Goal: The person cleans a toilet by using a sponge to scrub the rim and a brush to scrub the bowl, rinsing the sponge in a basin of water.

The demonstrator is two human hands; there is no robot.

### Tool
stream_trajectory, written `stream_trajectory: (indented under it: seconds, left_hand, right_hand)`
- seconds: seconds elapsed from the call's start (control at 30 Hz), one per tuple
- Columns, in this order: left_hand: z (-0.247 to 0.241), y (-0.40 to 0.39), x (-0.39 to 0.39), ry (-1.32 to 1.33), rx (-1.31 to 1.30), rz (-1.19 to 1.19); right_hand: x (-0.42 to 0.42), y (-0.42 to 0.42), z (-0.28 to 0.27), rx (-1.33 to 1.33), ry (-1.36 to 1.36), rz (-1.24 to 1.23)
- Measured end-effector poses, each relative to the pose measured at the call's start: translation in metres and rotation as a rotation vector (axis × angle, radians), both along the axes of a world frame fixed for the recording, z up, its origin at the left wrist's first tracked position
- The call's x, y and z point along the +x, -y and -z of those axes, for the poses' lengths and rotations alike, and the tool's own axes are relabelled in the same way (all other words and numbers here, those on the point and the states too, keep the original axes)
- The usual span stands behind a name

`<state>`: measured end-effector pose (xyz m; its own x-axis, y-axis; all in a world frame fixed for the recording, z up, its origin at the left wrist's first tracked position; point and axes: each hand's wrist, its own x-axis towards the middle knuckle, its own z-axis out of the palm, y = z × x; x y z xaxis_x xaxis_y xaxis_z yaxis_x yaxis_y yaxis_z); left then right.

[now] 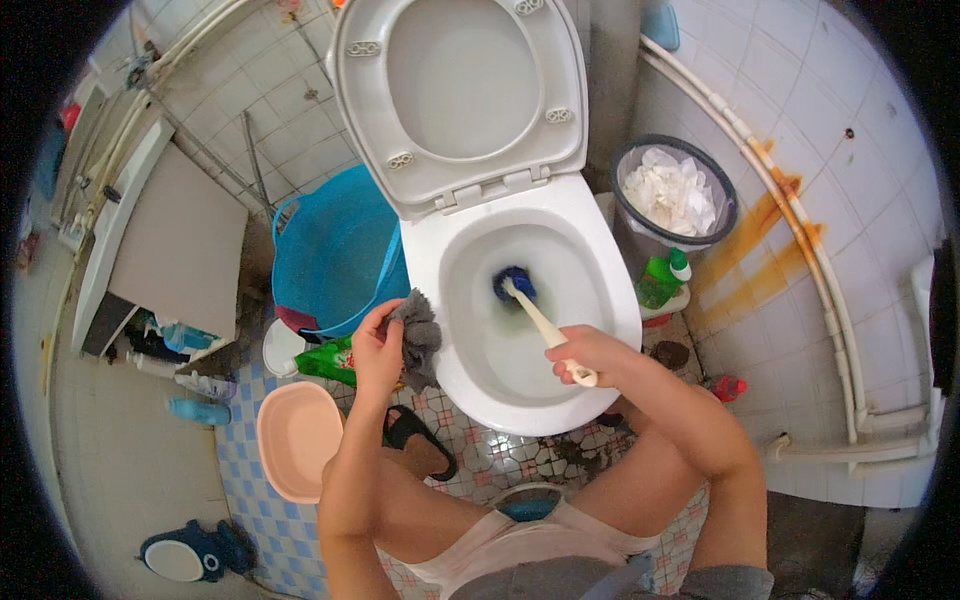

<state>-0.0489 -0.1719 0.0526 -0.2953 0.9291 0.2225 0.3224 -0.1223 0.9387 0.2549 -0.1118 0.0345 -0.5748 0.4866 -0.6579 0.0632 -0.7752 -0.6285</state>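
Note:
My right hand (585, 356) grips the cream handle of a toilet brush (536, 311) near its end. The brush's dark blue head rests low in the bowl of a white toilet (621, 300), where the water around it looks dark. In my left hand (382, 337), at the left side of the rim, is a crumpled grey cloth (420, 337) pinched between thumb and fingers. The toilet seat and lid (457, 82) are raised.
Left of the toilet stand a blue tub (330, 255), a green bottle (326, 360) and a peach basin (300, 442). On the right are a lined bin (675, 187) full of white paper, a green spray bottle (661, 281) and a red-capped bottle (727, 388). Pipes run along the wall.

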Motion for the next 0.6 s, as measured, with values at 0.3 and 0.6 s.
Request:
stream_trajectory:
  seconds: [0.3, 0.6]
  left_hand:
    - [0.026, -0.023, 0.000, -0.056, -0.094, 0.027]
    - [0.021, -0.038, 0.004, -0.195, -0.052, 0.046]
  right_hand:
    - [-0.006, 0.018, -0.033, 0.086, -0.092, -0.077]
    - [-0.016, 0.002, -0.025, 0.000, -0.020, -0.089]
